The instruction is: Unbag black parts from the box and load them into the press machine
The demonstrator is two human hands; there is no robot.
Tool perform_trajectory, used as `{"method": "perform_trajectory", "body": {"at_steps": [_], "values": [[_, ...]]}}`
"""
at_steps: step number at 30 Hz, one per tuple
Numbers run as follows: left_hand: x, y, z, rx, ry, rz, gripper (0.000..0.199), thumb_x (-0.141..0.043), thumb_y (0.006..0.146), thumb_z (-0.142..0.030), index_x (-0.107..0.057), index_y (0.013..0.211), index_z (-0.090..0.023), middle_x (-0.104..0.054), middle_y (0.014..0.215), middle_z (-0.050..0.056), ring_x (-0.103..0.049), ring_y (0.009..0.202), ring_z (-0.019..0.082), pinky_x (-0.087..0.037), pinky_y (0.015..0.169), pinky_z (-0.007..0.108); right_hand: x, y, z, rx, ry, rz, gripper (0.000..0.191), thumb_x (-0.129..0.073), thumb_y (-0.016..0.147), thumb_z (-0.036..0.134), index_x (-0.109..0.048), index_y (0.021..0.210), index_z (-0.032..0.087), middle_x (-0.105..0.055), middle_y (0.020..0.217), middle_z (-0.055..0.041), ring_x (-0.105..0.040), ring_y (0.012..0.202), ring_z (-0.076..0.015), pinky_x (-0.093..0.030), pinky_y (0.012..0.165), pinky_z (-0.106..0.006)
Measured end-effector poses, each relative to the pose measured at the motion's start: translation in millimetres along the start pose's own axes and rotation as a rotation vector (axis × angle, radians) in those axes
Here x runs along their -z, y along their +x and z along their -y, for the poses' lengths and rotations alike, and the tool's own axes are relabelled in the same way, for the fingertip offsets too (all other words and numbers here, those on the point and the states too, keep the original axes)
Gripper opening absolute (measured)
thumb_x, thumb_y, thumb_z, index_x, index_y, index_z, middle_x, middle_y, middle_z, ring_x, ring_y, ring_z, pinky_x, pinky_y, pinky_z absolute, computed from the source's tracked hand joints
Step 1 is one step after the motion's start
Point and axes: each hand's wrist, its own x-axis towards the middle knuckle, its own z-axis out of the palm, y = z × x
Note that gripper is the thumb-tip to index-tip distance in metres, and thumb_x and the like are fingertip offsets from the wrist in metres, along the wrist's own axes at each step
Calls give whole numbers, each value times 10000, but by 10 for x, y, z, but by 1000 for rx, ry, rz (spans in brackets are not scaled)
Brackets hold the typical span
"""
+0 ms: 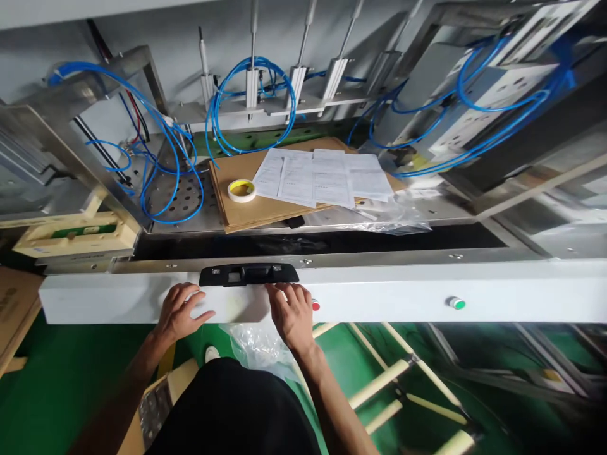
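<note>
Right now, a long black plastic part (pixel 260 274) lies flat along the front of the desk (pixel 379 291), left of its middle. It sits where the white front strip meets the shiny metal strip, and its long side runs the same way as the desk's front edge. It has a square hole near its middle.

The left hand (pixel 181 311) is over the white strip, just beside the part's left end. Its fingers are wide, with the thumb stuck out from the others, and they hold nothing. The right hand (pixel 293 316) is at the part's right end, on the side nearer the front edge. Its fingers are bent and their tips are right by the part, but I cannot tell if they pinch it.

A red button (pixel 315 305) peeks out beside the right hand. A green button (pixel 458 304) is farther along the white strip, toward the desk's right end.

Behind the part, past a long dark gap, brown cardboard (pixel 227 189) lies on the metal top. White papers (pixel 308 177) and a roll of tape (pixel 243 198) rest on it. Crinkly clear plastic (pixel 403 216) lies by its right front corner.
</note>
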Motion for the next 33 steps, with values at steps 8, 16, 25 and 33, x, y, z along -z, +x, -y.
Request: {"method": "perform_trajectory", "body": {"at_steps": [8,16,25,33], "values": [[59,90,-25,94,-94,-16,170,-590,1007,-229,-757,981,-246,-758,949,62,-697,908,218,-534,872,393,-1,152,-80,62,-17,23,204,-545,1043,161,-701,1154,230,-708,966,-68,-568,887,-240,-383,852,-381],[-71,230,-92,266,-163,-125,223,-512,1033,-293,-672,899,-215,-712,845,62,-662,810,215,-522,792,376,1,391,5,33,-13,53,139,-531,1006,166,-664,1006,207,-703,1059,-102,-556,992,-266,-397,934,-407],[-303,291,-56,506,-141,-233,131,-557,996,-316,-611,1043,-206,-661,773,6,-638,687,171,-508,634,282,-79,589,-61,60,53,196,141,-549,920,124,-651,997,186,-701,1062,-104,-555,934,-259,-401,892,-391],[-215,252,-384,313,24,-298,289,-661,983,-285,-622,1252,-188,-720,1238,161,-669,1212,301,-494,1096,475,-119,671,-74,39,18,257,296,-529,913,157,-654,1181,154,-654,1060,-129,-512,943,-294,-348,848,-407]]}}
